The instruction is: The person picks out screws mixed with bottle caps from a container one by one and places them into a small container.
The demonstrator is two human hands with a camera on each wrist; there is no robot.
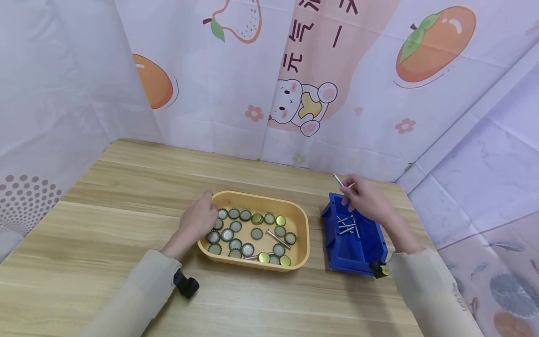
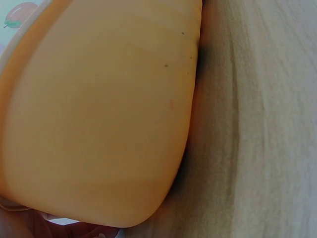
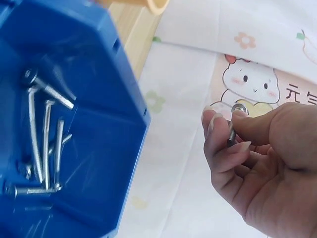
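Note:
My right hand (image 1: pixel 365 196) pinches a silver bolt (image 1: pixel 338 179) between thumb and fingers, above the far end of a blue plastic bin (image 1: pixel 354 268). In the right wrist view the bolt's round head (image 3: pixel 239 107) sticks up past the thumb. Several silver bolts (image 1: pixel 348 226) lie loose in the bin. With my left hand (image 1: pixel 199 216) I grip the left end of a yellow-orange tray (image 1: pixel 304 234); its fingers (image 2: pixel 81 229) show only partly in the left wrist view. Many bottle caps (image 1: pixel 257 233), grey and gold, lie in the tray with a bolt (image 1: pixel 279 239) and another partly covered one.
Tray and bin stand side by side on a wooden table (image 1: pixel 261 299), with a narrow gap between them. Printed white curtains (image 1: pixel 210 93) hang behind the table and along its sides. A small black camera (image 1: pixel 185 284) sits on the left wrist.

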